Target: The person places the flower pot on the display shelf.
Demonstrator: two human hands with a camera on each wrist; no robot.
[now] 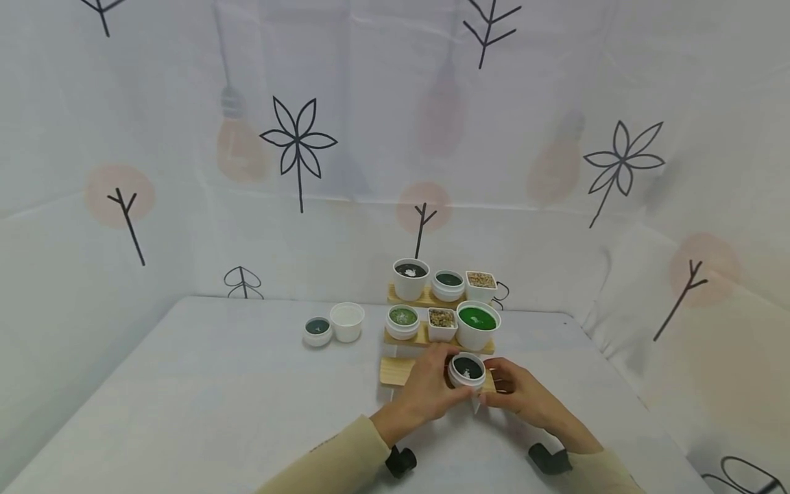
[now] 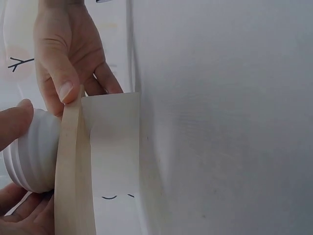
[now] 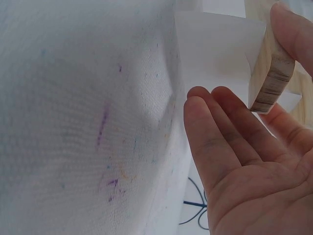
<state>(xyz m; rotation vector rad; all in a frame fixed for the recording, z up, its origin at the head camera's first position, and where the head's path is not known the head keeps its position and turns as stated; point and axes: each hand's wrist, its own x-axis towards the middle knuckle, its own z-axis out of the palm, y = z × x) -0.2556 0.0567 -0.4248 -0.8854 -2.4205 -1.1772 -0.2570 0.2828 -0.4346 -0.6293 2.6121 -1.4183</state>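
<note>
My left hand (image 1: 428, 387) grips a round white jar (image 1: 468, 369) with dark contents, its thumb in front and fingers behind. The jar sits at the right part of the lowest wooden board (image 1: 395, 371) of a stepped stand. In the left wrist view, the jar's ridged side (image 2: 36, 152) lies against the board's top face. My right hand (image 1: 524, 392) is at that board's right end. Seen from the right wrist, its thumb and forefinger pinch the board end (image 3: 276, 73), while the other fingers (image 3: 210, 137) stretch out below it. A white support (image 2: 115, 147) stands under the board.
On the middle step stand a green-topped jar (image 1: 403, 321), a square cup of grains (image 1: 441, 324) and a bright green tub (image 1: 478, 322). The top step carries a dark tub (image 1: 410, 278), a jar (image 1: 448, 285) and a square cup (image 1: 481, 285). Left are a small dark-filled jar (image 1: 317, 331) and a white cup (image 1: 347, 321).
</note>
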